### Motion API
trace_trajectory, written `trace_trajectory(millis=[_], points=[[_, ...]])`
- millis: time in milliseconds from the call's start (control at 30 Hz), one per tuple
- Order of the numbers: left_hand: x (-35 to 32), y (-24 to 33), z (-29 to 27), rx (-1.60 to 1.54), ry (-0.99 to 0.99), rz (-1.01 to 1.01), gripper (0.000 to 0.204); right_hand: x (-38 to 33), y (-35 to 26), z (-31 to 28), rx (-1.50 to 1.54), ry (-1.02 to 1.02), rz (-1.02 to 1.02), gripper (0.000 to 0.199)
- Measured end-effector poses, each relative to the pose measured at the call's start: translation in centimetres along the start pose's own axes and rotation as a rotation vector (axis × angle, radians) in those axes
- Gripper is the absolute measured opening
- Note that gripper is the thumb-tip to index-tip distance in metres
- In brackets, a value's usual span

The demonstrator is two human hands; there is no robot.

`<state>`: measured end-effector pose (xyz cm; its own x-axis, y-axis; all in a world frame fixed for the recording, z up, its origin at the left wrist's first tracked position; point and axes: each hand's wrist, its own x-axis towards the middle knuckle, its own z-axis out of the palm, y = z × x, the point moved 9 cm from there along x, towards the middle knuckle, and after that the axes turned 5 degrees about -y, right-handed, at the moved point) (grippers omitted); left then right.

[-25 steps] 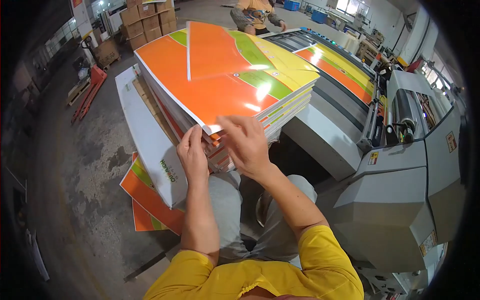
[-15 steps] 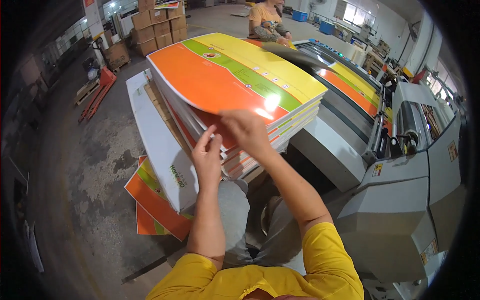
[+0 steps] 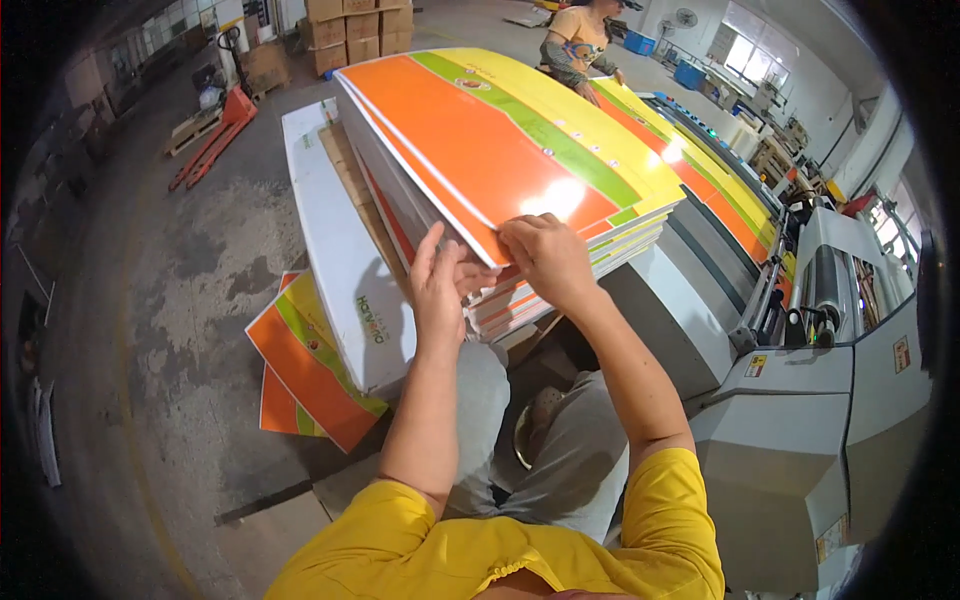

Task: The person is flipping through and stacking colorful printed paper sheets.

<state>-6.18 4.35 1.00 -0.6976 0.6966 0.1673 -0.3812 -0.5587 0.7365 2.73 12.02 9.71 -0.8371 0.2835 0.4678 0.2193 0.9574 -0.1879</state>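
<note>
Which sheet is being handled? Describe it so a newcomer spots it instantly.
Start at the tall stack of printed sheets left of the grey machine. The sheet in question is the top sheet, glossy orange with a green stripe and a yellow band. Unlike the flat sheets below, its near edge is raised off the pile, with the left hand and right hand at that edge.

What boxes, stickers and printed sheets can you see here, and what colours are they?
Stack of printed sheets: in front of both hands, big rectangles in orange, green and yellow.
Loose printed sheets: on the floor at left, orange, green and yellow.
Cardboard boxes: stacked at the far top, brown cubes.
Warning stickers: on the grey machine at right, small, yellow and white.
Blue crates: far top right, rectangular.
</note>
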Motion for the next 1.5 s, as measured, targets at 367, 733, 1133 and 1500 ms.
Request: trace_trajectory(millis=[367, 733, 1133, 1500], points=[[0.2, -0.3, 0.1, -0.025, -0.036, -0.019, 0.039, 1.0, -0.9, 0.1, 0.159, -0.128, 0.127, 0.025], [0.1, -1.0, -0.5, 0.085, 0.025, -0.044, 0.045, 0.4, 3.7, 4.5, 0.784, -0.355, 0.451, 0.022], [0.5, -0.9, -0.9, 0.467, -0.006, 0.002, 0.022, 1.5, 0.8, -4.2, 0.183, 0.164, 0.037, 0.018], [0.4, -1.1, -0.6, 0.364, -0.004, 0.032, 0.016, 0.0, -3.0, -3.4, 0.009, 0.206, -0.165, 0.007]])
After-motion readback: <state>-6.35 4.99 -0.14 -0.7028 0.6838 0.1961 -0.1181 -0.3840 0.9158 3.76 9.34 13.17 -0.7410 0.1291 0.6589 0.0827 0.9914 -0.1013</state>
